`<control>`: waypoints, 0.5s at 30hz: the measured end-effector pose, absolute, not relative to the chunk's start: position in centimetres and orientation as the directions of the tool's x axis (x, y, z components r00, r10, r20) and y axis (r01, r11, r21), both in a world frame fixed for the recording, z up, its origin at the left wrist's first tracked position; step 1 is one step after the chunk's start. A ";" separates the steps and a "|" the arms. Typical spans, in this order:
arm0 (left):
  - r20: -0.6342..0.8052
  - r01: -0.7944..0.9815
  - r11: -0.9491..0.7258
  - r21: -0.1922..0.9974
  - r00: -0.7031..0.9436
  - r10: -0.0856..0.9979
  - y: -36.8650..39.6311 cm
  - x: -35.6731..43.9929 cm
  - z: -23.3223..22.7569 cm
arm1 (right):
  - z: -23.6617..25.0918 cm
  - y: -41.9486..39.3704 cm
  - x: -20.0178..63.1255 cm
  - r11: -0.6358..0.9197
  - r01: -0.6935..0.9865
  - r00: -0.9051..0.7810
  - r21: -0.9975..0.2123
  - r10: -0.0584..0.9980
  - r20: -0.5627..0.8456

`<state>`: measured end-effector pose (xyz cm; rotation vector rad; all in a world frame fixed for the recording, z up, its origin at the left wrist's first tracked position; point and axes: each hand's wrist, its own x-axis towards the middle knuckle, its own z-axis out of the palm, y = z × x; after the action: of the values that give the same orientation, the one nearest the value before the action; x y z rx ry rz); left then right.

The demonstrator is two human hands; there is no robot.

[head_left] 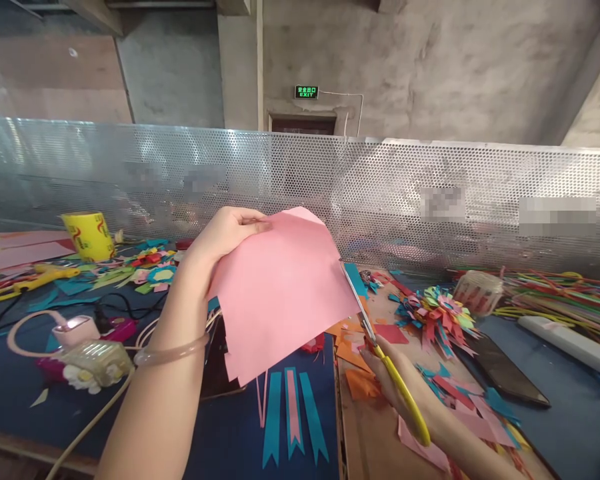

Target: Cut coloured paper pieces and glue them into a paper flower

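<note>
My left hand (237,230) pinches the top left edge of a large pink sheet of paper (285,287) and holds it up above the table. The sheet's left and right edges show small notches. In my right hand (387,367) is a pair of scissors (403,393) with yellow handles, its blades pointing up and left at the sheet's right edge. How far the blades are apart I cannot tell. Below the sheet lie blue paper strips (274,420) with forked ends, one bearing a narrower pink strip (293,407).
Paper scraps and a colourful paper flower (440,310) lie at the right, near a black phone (510,370) and a white power strip (575,343). A yellow tape roll (89,237) and a charger (75,330) with cables are at the left. A perforated metal screen (300,180) stands behind.
</note>
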<state>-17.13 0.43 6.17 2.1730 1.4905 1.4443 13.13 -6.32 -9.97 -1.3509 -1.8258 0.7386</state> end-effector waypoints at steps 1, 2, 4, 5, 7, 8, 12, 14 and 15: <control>0.626 0.644 -0.505 0.574 0.052 0.778 0.4 -17.1 6.2 | -10.1 -6.2 13.1 0.286 0.537 -0.169 -0.794 0.958 0.232; 0.629 0.639 -0.511 0.575 0.054 0.776 0.4 -17.1 6.2 | -10.2 -6.1 13.1 0.289 0.541 -0.165 -0.790 0.957 0.237; 0.634 0.629 -0.519 0.578 0.054 0.772 0.4 -17.0 6.1 | -10.4 -5.9 13.2 0.281 0.562 -0.155 -0.778 0.960 0.235; 0.636 0.625 -0.522 0.581 0.052 0.770 0.4 -17.0 6.1 | -10.4 -5.8 13.2 0.275 0.572 -0.152 -0.773 0.961 0.229; 0.644 0.614 -0.530 0.585 0.045 0.764 0.6 -16.8 6.0 | -10.3 -5.6 13.4 0.270 0.593 -0.148 -0.759 0.963 0.226; 0.651 0.607 -0.537 0.586 0.042 0.758 0.7 -16.7 5.9 | -10.3 -5.5 13.4 0.270 0.602 -0.143 -0.751 0.962 0.231; 0.678 0.575 -0.576 0.581 0.049 0.733 1.2 -16.3 5.7 | -10.1 -5.1 13.8 0.275 0.637 -0.107 -0.720 0.957 0.270; 0.684 0.575 -0.584 0.573 0.058 0.728 1.3 -16.2 5.7 | -10.1 -5.0 14.0 0.282 0.644 -0.105 -0.711 0.953 0.283; 0.683 0.577 -0.585 0.570 0.062 0.727 1.3 -16.2 5.7 | -10.1 -4.9 14.2 0.287 0.648 -0.110 -0.706 0.952 0.286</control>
<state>-16.20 1.33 5.73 2.1776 1.3505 1.5515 14.15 -4.92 -10.07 -1.4392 -1.8407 0.5384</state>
